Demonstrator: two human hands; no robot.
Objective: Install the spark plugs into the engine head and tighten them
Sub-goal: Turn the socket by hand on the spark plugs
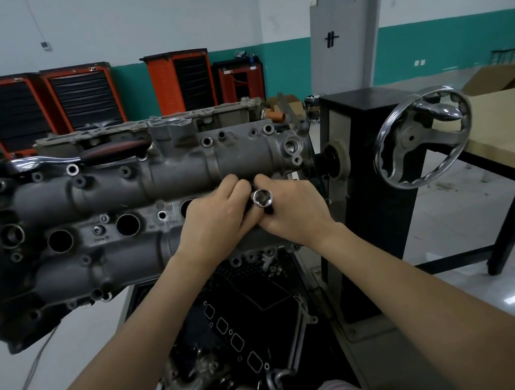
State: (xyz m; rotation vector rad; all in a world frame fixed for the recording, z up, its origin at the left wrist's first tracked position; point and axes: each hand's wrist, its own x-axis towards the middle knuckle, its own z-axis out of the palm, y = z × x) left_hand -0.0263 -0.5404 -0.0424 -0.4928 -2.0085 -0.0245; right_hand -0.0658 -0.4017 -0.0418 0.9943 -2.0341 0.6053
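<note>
Counts: 1 engine head (118, 193); 3 open plug wells (60, 241) visible, possibly 1 more under hands; 1 socket (262, 198); 1 ratchet (81, 156); 1 handwheel (422, 137); 3 orange tool cabinets (9, 113); 2 hands (220, 219).

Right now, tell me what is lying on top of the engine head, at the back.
A ratchet wrench with a black and red handle lies on the engine head, along its far edge. Its driving end, to the left, is too blurred to make out.

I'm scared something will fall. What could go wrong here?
The socket sits pinched between the left hand and right hand; a slip might drop it into the parts below. The ratchet lies loose on the engine head, so a bump could knock it off.
</note>
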